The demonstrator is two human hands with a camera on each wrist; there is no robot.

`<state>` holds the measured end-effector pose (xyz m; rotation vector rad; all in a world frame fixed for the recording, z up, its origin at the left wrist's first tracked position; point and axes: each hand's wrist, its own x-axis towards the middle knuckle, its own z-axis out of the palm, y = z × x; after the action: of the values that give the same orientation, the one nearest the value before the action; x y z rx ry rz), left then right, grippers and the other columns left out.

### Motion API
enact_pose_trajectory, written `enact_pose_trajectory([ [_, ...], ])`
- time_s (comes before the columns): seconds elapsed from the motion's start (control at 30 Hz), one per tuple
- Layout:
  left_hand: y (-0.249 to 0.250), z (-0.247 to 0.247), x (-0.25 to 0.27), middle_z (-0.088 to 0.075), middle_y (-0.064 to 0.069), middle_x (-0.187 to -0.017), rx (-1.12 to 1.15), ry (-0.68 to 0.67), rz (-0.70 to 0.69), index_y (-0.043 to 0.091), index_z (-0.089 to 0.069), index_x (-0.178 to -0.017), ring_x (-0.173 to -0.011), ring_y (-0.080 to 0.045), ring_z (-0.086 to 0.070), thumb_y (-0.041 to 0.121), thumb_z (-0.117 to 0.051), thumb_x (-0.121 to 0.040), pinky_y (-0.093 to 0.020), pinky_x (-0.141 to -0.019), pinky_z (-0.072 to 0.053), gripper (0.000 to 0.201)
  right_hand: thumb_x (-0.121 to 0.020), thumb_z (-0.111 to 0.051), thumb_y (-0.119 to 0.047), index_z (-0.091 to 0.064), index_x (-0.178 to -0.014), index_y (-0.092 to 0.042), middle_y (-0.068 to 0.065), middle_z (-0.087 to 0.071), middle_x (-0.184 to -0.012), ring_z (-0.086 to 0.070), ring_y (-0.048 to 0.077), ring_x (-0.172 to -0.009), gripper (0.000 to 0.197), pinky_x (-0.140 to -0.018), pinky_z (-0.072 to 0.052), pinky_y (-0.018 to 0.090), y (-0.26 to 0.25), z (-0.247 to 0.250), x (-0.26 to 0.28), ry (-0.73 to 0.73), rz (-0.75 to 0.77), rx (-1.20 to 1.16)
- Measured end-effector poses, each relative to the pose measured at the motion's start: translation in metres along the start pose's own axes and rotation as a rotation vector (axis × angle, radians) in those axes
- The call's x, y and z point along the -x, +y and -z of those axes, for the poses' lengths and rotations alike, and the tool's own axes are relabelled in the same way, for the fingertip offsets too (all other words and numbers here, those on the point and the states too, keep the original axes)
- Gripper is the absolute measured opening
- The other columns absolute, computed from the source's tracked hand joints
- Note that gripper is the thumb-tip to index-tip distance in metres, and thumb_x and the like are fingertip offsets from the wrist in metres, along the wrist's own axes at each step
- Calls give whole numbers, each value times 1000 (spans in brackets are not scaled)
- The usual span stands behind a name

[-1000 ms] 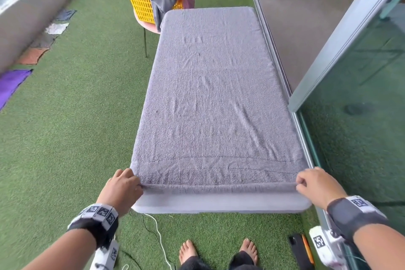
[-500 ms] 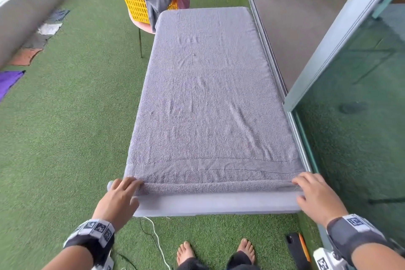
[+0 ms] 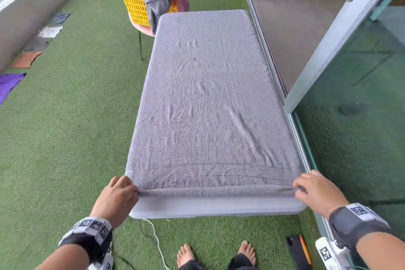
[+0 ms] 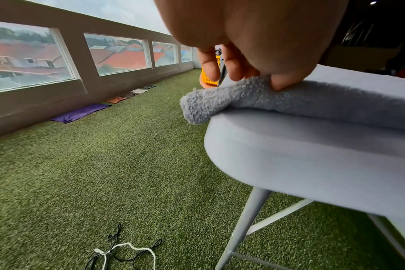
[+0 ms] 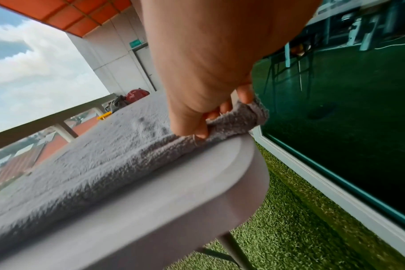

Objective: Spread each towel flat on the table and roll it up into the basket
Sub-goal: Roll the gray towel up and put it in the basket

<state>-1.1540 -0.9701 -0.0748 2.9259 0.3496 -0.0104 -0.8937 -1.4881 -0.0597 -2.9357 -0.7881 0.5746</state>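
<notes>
The grey towel (image 3: 210,103) lies flat along the desk (image 3: 219,206), its long axis running away from the person. The left hand (image 3: 116,198) and right hand (image 3: 317,190) pinch its near corners (edge just turned over), basket (image 3: 133,4) far left.

Soft, even daylight fills all three views, coming from the windows (image 4: 86,54) and open sky (image 5: 30,60); shadows are faint. The glass door (image 3: 355,116) carries dim reflections. Wide-angle bending curves the edges. In the wrist views the near hands and table rim (image 5: 173,197) are blurred.
</notes>
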Motion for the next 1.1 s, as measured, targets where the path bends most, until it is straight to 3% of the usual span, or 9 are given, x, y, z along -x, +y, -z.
enact_pose_trajectory([
  [0.1, 2, 3, -12, -52, 12, -83, -7, -20, 42, 21, -72, -74, -78, -10, -42, 23, -84, -74, -24, -65, -40, 12, -93, -59, -30, -70, -76, -31, -17, -55, -84, -50, 0, -88, 20, -80, -50, 27, 1, 1, -8, 14, -27, -52],
  [0.2, 4, 2, -21, -48, 12, -81, 51, -22, 134, 20, -72, -78, -75, -10, -46, 21, -83, -76, -23, -60, -40, 11, -92, -63, -25, -72, -75, -28, -15, -53, -85, -55, 0, -77, 19, -75, -53, 30, -3, 2, -14, 40, -61, -119],
  [0.33, 8, -4, -24, -49, 10, -83, 84, -3, 128, 18, -67, -84, -67, -10, -47, 10, -78, -78, -23, -54, -40, 15, -91, -63, -12, -59, -77, -24, -13, -50, -83, -54, 3, -70, 18, -69, -52, 31, -11, 1, -12, 132, -90, -180],
  [0.43, 7, -6, -19, -56, 6, -87, 74, 7, 95, 17, -67, -84, -74, -16, -52, 2, -76, -77, -36, -59, -52, 19, -92, -59, -6, -57, -85, -27, -15, -53, -93, -54, 7, -86, 22, -81, -51, 32, -10, -2, -4, 124, -42, -144],
  [0.53, 3, -8, -10, -61, 6, -94, 51, -12, 43, 17, -69, -94, -84, -18, -53, 3, -78, -72, -40, -66, -56, 27, -90, -60, -7, -68, -110, -20, -10, -60, -113, -51, 12, -113, 25, -100, -47, 34, -6, -10, 4, 106, 13, -83],
  [0.67, 1, -7, -1, -64, 6, -103, 39, -44, 28, 16, -72, -108, -92, -17, -55, 16, -86, -70, -37, -71, -58, 41, -87, -69, -15, -72, -109, -17, -12, -60, -105, -51, 11, -109, 23, -95, -51, 33, -5, -17, 5, 150, 51, -64],
  [0.8, 2, -4, -5, -63, 8, -90, -27, -51, 9, 20, -73, -94, -82, -17, -50, 16, -89, -65, -35, -68, -55, 33, -95, -61, -26, -72, -101, -24, -18, -55, -96, -45, 5, -101, 13, -89, -50, 30, -6, -12, 0, 114, 54, -40],
  [0.93, 3, 1, -4, -58, 14, -85, -50, -82, 10, 26, -71, -83, -81, -10, -43, 27, -87, -67, -30, -66, -51, 23, -95, -61, -27, -72, -84, -25, -18, -46, -83, -41, 3, -90, 16, -79, -47, 26, -3, -10, 0, 107, 55, -30],
  [1.1, 3, 5, -7, -52, 16, -78, -22, -73, -3, 27, -75, -73, -77, -9, -39, 27, -90, -66, -24, -61, -45, 17, -90, -69, -19, -71, -89, -26, -18, -51, -85, -52, 1, -84, 7, -76, -50, 26, -8, -5, -5, 155, -1, -179],
])
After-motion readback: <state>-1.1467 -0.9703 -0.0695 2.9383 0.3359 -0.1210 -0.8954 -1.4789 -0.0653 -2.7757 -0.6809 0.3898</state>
